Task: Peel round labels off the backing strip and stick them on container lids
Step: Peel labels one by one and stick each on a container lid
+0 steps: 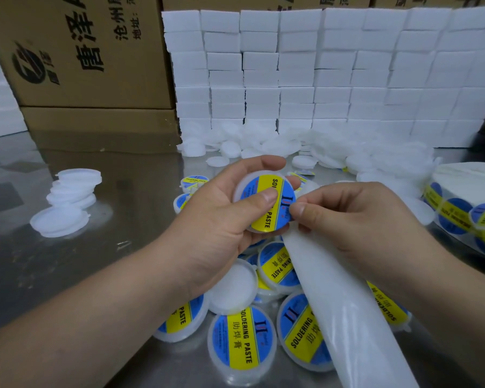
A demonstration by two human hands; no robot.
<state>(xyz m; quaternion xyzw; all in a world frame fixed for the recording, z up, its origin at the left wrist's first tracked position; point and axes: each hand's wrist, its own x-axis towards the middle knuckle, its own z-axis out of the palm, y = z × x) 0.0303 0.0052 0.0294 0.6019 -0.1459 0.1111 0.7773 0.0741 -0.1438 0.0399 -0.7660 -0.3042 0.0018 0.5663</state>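
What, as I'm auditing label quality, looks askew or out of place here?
The label on the lid in the left hand seems off-centre: white rim shows upper left, none at its lower edge. One bare white lid lies among the labelled lids.

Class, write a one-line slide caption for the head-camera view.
Left hand grips a lid while right hand pinches the round label onto it, backing strip running below.

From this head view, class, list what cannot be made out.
Head view:
1) label roll: cut off by the right edge, count unknown.
2) backing strip: lower end leaves the bottom edge; upper end hidden under the right hand.
3) small print on the lid in the left hand: too small, thumb partly covers it.
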